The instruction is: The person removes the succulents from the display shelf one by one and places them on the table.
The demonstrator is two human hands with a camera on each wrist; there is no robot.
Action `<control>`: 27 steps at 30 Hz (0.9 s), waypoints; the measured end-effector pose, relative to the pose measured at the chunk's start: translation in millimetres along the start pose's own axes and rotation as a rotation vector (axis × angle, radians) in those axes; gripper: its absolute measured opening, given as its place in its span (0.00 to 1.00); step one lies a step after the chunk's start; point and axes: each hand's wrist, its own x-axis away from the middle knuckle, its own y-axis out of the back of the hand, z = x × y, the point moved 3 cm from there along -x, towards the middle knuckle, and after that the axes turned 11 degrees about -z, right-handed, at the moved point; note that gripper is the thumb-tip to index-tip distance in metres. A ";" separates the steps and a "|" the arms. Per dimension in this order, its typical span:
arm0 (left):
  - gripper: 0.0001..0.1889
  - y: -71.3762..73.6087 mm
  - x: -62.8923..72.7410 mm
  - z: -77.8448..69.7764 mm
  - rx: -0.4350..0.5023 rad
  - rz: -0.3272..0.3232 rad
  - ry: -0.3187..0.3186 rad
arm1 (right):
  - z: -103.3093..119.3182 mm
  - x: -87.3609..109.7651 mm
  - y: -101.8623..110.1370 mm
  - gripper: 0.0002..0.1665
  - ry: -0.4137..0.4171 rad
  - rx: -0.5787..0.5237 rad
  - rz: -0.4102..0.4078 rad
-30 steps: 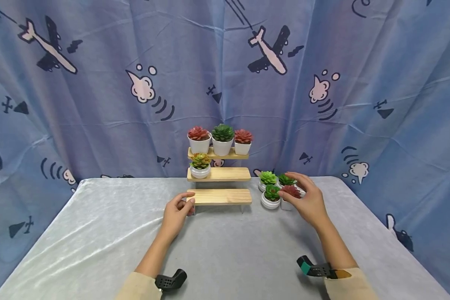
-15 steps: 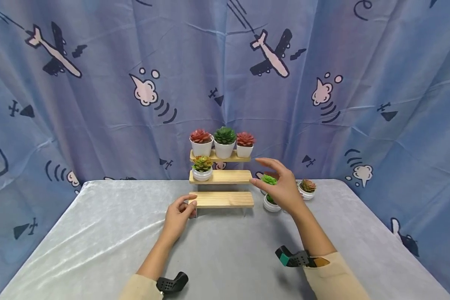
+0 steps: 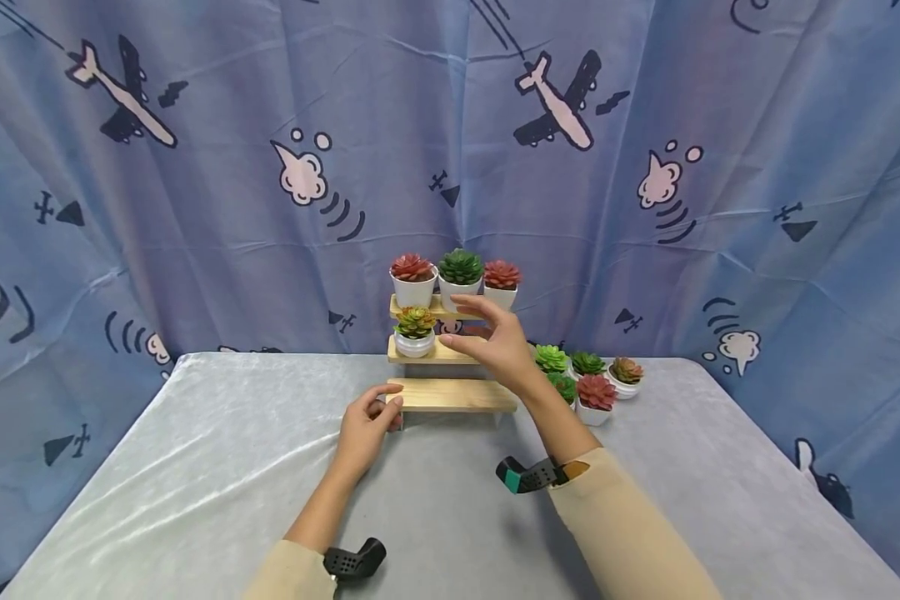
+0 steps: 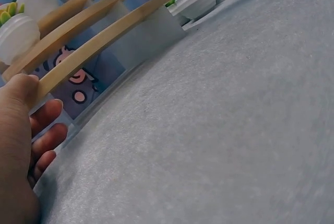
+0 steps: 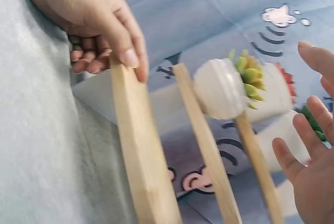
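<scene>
A three-tier wooden plant stand [image 3: 453, 395] stands at the back of the table. My left hand [image 3: 366, 429] pinches the left end of its lowest board, thumb and fingertips on the wood in the right wrist view. On the left of the middle board sits a yellow-green succulent in a round white pot [image 3: 415, 343]. Just right of that pot, my right hand [image 3: 501, 343] is held in front of the middle and top boards with fingers apart and nothing between them. The top board carries a red succulent [image 3: 412, 268], a dark green one [image 3: 461, 267] and another red one [image 3: 502, 275].
Right of the stand, several potted succulents cluster on the table: a bright green one [image 3: 551, 359], a red one [image 3: 596, 393] and a brownish one [image 3: 626, 372] among them. A grey-white cloth [image 3: 435, 517] covers the table. Behind hangs a blue patterned curtain [image 3: 390, 108].
My right hand has moved left from above the succulent cluster to the stand's middle board, carrying nothing. The left hand keeps its hold on the lowest board. The head view has shifted slightly.
</scene>
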 end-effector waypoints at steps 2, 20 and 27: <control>0.12 -0.1 0.2 -1.3 0.003 -0.004 0.000 | -2.5 -3.4 -7.9 0.35 0.005 0.001 0.007; 0.13 0.8 3.4 -12.8 0.006 -0.013 0.021 | -20.5 -12.7 -56.0 0.32 0.028 0.160 0.012; 0.12 -0.7 -0.8 -2.6 0.025 -0.012 -0.002 | -25.6 -11.1 -65.5 0.28 0.048 0.193 -0.072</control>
